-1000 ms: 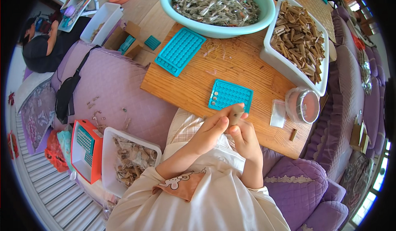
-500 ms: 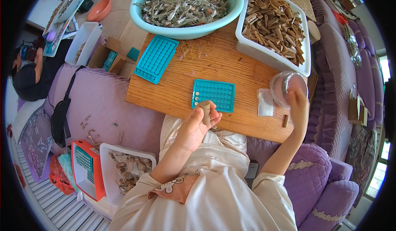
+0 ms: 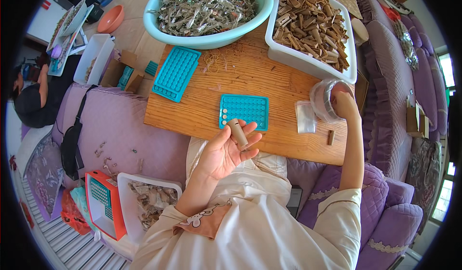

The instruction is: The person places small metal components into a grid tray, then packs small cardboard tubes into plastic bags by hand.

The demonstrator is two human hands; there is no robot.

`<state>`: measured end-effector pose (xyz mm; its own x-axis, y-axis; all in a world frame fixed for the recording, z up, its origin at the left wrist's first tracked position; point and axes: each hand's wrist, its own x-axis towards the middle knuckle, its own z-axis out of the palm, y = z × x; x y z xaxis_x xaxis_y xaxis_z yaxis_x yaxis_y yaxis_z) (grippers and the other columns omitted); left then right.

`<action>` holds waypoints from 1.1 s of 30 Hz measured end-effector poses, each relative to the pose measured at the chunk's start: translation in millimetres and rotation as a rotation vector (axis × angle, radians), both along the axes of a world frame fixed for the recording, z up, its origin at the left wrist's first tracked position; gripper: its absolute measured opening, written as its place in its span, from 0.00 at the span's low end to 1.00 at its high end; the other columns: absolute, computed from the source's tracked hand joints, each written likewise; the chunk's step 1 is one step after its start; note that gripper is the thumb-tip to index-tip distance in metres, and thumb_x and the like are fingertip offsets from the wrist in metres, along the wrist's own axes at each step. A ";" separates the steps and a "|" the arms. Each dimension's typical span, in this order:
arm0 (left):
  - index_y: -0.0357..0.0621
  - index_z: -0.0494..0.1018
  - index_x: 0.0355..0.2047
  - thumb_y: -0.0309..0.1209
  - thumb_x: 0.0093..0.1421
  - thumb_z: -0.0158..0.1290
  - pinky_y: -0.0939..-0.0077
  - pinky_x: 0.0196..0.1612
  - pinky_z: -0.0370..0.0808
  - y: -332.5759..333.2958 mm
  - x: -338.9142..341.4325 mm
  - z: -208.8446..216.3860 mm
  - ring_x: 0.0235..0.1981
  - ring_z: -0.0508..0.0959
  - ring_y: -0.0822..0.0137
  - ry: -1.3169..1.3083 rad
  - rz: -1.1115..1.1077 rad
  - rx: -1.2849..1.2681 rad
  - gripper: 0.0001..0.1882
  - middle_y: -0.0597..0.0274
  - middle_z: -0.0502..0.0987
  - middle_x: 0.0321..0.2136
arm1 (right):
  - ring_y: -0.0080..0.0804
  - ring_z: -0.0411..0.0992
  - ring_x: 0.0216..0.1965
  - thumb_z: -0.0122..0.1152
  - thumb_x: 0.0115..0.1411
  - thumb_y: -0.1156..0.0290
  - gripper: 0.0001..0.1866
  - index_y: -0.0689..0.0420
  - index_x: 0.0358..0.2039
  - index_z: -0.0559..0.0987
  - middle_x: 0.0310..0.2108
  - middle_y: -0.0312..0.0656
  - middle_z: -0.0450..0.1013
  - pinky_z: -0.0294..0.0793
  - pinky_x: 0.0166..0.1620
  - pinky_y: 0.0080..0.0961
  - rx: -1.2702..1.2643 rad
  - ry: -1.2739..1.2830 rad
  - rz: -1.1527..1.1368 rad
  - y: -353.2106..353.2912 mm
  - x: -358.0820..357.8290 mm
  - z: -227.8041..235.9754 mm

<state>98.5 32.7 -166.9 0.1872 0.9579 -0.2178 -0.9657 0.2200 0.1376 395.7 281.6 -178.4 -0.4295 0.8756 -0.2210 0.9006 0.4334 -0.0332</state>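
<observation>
A short brown cardboard tube [image 3: 237, 134] lies tilted in my left hand [image 3: 222, 153], between thumb and fingers. Just beyond it on the wooden table is a teal tray of round cups [image 3: 248, 110], with a few small white discs at its left side. My right hand [image 3: 344, 105] reaches into a clear round plastic tub [image 3: 319, 101]; the rim and wall hide its fingertips. Beside the tub lies a small clear plastic bag [image 3: 306, 118]. Another small brown tube [image 3: 331, 137] rests near the table's right edge.
A pale blue basin [image 3: 210, 42] heaped with clear-wrapped pieces stands at the far side. To its right is a white bin [image 3: 308, 60] of brown tubes. More teal trays [image 3: 176, 73] and loose rubber bands [image 3: 216, 62] lie left. Another person [image 3: 41, 94] sits far left.
My right hand has gone deeper into the clear tub. The fingers of my left hand have loosened, and the tube now leans over instead of standing upright.
</observation>
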 end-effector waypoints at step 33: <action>0.40 0.61 0.43 0.42 0.60 0.35 0.66 0.37 0.76 0.6 -1.4 6.2 0.47 0.67 0.52 -0.233 -0.028 -0.055 0.19 0.56 0.66 0.46 | 0.19 0.68 0.31 0.55 0.49 0.80 0.01 0.63 0.24 0.73 0.32 0.39 0.71 0.67 0.35 0.13 -0.195 1.278 -0.120 -92.2 -72.3 68.4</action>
